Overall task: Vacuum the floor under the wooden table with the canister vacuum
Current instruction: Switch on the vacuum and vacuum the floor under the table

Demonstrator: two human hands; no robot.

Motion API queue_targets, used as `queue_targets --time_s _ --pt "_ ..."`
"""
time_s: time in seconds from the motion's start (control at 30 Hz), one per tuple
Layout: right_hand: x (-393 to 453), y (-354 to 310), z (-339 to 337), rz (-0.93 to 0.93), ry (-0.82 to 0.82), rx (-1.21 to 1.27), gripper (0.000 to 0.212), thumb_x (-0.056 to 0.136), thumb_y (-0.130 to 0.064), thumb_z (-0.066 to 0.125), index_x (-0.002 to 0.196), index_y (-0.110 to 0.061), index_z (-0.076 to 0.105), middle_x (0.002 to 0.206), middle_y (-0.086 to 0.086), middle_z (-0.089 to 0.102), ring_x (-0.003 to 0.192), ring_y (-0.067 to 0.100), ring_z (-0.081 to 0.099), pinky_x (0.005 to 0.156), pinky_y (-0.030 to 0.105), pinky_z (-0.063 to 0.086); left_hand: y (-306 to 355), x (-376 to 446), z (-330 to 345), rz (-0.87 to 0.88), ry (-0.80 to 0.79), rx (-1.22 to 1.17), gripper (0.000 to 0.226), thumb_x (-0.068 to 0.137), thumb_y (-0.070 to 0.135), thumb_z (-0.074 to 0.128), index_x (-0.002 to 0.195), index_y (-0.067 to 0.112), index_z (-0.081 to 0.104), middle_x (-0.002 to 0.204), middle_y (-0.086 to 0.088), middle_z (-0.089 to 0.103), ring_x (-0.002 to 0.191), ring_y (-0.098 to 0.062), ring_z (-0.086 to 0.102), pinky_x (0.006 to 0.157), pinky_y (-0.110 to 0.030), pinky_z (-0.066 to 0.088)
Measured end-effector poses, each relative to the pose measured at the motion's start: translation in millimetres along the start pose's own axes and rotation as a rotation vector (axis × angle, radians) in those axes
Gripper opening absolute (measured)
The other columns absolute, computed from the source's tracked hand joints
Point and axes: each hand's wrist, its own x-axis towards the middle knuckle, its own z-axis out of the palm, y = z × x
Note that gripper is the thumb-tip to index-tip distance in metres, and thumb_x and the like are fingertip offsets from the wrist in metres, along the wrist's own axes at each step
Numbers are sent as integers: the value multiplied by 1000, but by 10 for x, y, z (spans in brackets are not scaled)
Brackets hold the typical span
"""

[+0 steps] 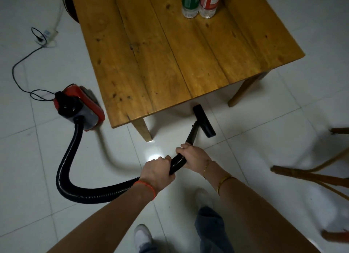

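A red and black canister vacuum (79, 106) sits on the white tile floor left of the wooden table (170, 50). Its ribbed black hose (69, 162) curves down and round to my hands. My left hand (155, 172) grips the hose. My right hand (192, 156) grips it further along, where the black wand (192, 132) begins. The black floor nozzle (204, 120) lies on the tiles at the table's near edge, its far end just under the tabletop.
Two plastic bottles (200, 3) stand on the table's far side. A power strip (48, 36) and black cord (20, 64) lie at the far left. Wooden chair legs (309, 175) reach in from the right. My feet (143, 237) stand on the tiles below.
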Motion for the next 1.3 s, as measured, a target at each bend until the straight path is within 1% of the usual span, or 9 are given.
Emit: queue_targets --time_s 0.1,0.3,0.4,0.5,0.63,0.73,0.87,1.1,1.3 --pt "-11 -504 190 26 -2 5 22 82 -16 58 102 -8 53 101 12 56 100 27 52 73 40 52 -349 -341 97 -5 -18 12 27 89 32 48 108 13 51 83 -4 52 86 -27 63 63 -29 39" --pt "-45 -1483 592 31 25 75 20 79 -13 60 97 -8 54 98 11 57 96 27 55 71 38 52 -1036 -1045 252 27 -49 84 28 89 33 49 109 13 51 102 -7 63 90 -28 63 65 -30 39" --pt "-61 -1785 702 -14 57 97 19 77 -13 63 94 -9 56 97 9 58 94 24 56 71 39 53 -1257 -1273 284 37 -69 130 28 89 32 49 110 13 51 102 -7 63 90 -28 64 64 -30 38" --pt "-63 -1980 718 -50 67 83 18 77 -14 62 93 -7 57 94 10 60 84 26 58 67 39 53 -1403 -1395 270 58 -75 172 29 89 31 49 110 13 50 102 -7 63 89 -28 64 64 -30 38" --pt "-91 -2049 706 -28 61 43 15 80 -13 58 92 -5 55 91 12 60 76 28 59 64 38 52 -1401 -1370 220 128 -94 254 31 89 32 49 113 13 50 104 -7 62 91 -28 63 64 -30 36" --pt "-126 -1906 639 27 69 57 14 81 -13 59 93 -6 55 93 12 60 79 27 60 69 40 53 -1260 -1241 158 170 -77 279 31 90 32 48 115 13 50 105 -7 62 92 -28 63 65 -31 36" --pt "-181 -1498 461 83 81 84 13 81 -12 59 92 -4 57 97 12 60 85 27 59 71 35 49 -952 -935 70 198 -56 233 28 90 30 49 112 13 51 102 -7 63 89 -27 63 65 -30 38" --pt "-275 -474 128 138 94 147 12 80 -8 62 89 -1 58 95 16 62 91 29 58 78 40 48 -192 -187 -63 222 -39 139 29 89 30 51 111 11 52 104 -8 62 91 -29 63 65 -30 38" --pt "-352 360 -147 213 84 173 8 84 -8 60 89 -2 58 94 15 61 88 28 57 80 36 46 442 403 -157 226 -16 60 29 88 27 52 113 11 53 105 -9 62 93 -29 63 66 -29 37"
